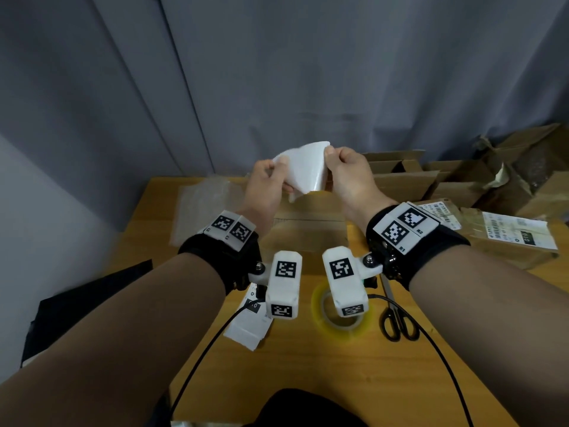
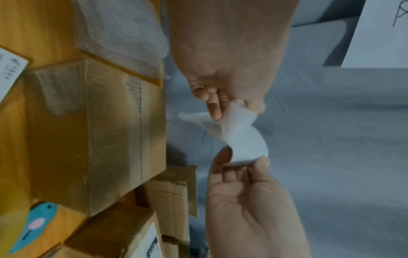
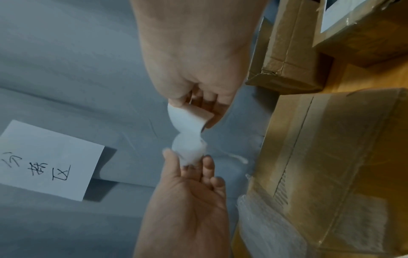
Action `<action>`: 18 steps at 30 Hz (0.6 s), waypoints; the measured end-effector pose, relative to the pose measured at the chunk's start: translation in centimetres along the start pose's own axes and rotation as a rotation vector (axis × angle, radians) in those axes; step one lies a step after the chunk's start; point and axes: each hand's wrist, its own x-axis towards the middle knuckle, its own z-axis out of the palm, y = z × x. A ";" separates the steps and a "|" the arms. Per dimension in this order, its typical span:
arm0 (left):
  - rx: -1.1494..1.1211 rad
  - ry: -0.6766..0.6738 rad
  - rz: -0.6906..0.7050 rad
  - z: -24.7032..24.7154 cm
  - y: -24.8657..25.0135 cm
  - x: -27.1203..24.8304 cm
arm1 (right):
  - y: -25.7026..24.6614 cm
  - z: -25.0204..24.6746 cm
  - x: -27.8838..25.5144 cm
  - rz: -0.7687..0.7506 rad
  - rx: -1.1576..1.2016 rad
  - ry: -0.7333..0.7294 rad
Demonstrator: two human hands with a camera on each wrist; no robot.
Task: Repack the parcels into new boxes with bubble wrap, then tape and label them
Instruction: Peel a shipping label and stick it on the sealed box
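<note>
A white label sheet is held curled in the air between both hands, above a closed brown cardboard box taped along its top seam. My left hand pinches the sheet's left edge, and my right hand pinches its upper right corner. In the left wrist view the label twists between the left hand and the right hand. The right wrist view shows the same label, with the right hand above and the left hand below. The sheet's printed side is hidden.
A roll of clear tape, black scissors and a stack of labels lie near the table's front. Bubble wrap lies at the back left. Old labelled parcels and opened boxes crowd the right side. A grey curtain hangs behind.
</note>
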 end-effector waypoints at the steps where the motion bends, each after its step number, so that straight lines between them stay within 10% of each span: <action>1: -0.005 -0.046 0.008 0.0 0.3 -0.2 | -0.2 0.1 0.0 0.007 0.016 0.002; 18: 0.174 -0.043 0.097 -1.1 0.3 0.5 | 0.0 -0.3 -1.3 -0.004 0.007 -0.066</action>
